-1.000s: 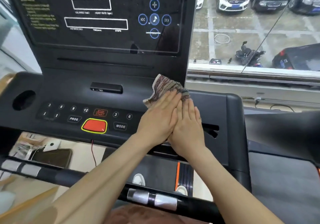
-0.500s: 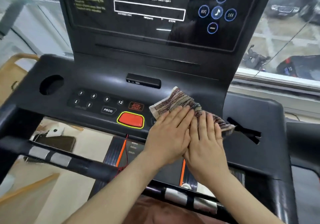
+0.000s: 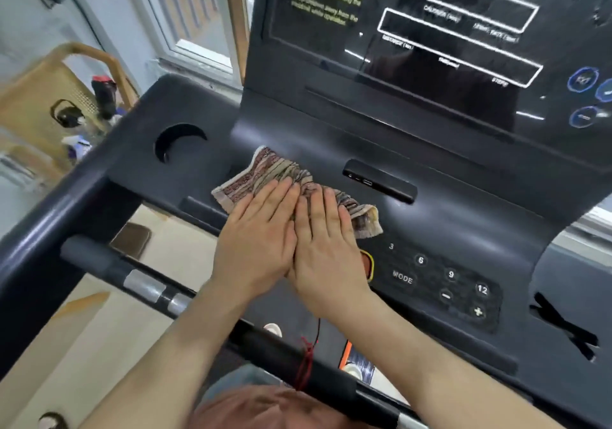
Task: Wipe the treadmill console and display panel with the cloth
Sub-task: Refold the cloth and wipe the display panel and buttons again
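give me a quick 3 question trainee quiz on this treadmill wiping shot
1. True or false: both hands lie flat on the cloth.
2. Multiple choice: the cup holder recess lies on which side of the cloth? A) the person's left B) the person's right C) directly under it
3. Short answer: which labelled key sits just to the person's right of the right hand?

Key
1. True: the left hand and the right hand press side by side, fingers extended, on the cloth on the console.
2. A
3. The MODE key.
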The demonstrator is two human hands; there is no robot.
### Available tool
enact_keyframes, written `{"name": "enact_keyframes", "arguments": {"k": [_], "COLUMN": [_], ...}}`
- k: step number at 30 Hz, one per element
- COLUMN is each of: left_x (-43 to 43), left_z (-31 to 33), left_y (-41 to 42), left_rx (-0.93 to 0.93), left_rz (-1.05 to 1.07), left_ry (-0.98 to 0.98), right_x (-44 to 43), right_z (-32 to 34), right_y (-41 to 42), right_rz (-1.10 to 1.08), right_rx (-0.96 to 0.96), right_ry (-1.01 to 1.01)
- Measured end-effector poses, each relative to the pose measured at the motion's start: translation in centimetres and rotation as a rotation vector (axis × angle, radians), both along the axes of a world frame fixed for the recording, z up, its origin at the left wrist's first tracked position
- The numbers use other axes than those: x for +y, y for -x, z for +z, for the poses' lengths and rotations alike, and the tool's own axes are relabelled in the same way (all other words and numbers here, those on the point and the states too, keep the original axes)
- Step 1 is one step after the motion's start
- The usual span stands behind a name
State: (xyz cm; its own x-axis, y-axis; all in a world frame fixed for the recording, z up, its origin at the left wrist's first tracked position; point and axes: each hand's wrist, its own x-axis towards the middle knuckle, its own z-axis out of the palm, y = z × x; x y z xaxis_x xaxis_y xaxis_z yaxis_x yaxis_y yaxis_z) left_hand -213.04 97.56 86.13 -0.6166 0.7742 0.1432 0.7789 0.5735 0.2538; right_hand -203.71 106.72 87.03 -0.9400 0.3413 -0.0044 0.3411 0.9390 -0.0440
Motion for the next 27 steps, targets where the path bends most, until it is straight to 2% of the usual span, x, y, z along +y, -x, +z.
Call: {"name": "enact_keyframes", "arguments": {"k": [8,11,13,15,17,18,20,24,27], "left_x": [-4.8,-4.9,-5.0,-5.1,-4.9,-4.7,-4.4,-4.0,-2.6], "left_z": [-0.3,0.1,0.9,1.8,2.0,1.8,1.5,0.9,1.8], "left_y": [7.8,8.9,9.1,8.7,7.5,6.7,5.6,8.4,12.0], "left_rx": [-0.083,-0.142,-0.13,-0.032,0.027,0.001,-0.086,-0.08,-0.1], "left_rz": [0.186,0.308,0.421,0.476,0.356,0.249,0.103,0.1,0.244], "left_ry": [-0.072,-0.057,-0.044,-0.107,-0.289,-0.337,-0.308,-0.378,-0.344], "right_x": [-3.2,-2.1,-0.6,0.8,2.2,2.8,3.5,3.9,3.6], "right_z": [1.1,2.4,3.4,3.8,3.2,2.7,1.9,2.2,3.0], "right_y": [9.4,10.9,10.7,9.4,7.9,7.5,7.6,10.3,14.0], "right_rz": [0.209,0.295,0.306,0.241,0.19,0.184,0.189,0.235,0.143], "right_rx": [-0.069,-0.067,-0.004,0.205,0.367,0.374,0.321,0.261,0.252], "right_ry": [0.122,0.259,0.385,0.387,0.309,0.295,0.306,0.267,0.288]}}
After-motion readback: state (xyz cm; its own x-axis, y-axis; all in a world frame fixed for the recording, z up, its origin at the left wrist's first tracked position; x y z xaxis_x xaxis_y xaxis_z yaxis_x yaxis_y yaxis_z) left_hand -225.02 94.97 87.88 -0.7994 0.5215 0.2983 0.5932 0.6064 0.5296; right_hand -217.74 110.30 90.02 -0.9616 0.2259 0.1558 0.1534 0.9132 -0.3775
